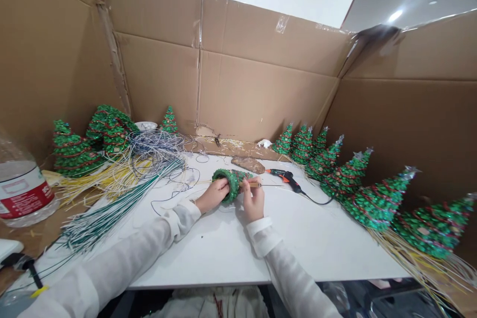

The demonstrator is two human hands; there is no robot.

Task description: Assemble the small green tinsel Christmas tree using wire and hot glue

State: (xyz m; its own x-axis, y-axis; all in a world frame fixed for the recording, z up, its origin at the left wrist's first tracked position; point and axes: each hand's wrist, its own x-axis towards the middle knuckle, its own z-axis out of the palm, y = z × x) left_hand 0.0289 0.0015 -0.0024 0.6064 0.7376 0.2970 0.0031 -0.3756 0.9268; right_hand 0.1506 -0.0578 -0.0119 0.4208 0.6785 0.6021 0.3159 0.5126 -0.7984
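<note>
A small green artificial Christmas tree lies on its side over the white table, its round open base turned to the left. My left hand is closed on the base rim, with the fingertips partly inside it. Against the tree's other side, my right hand pinches a slim tool with a wooden handle. A thin straight rod or wire shows to the right of that handle; the tool's kind is not clear. Thin pale strands stick out to the left of the base.
An orange-and-black glue gun lies right of the hands, its cord trailing right, near a brown flat piece. Bundled green-white wires spread left. Finished trees line the right side; others stand left, behind a bottle. Cardboard walls surround the table.
</note>
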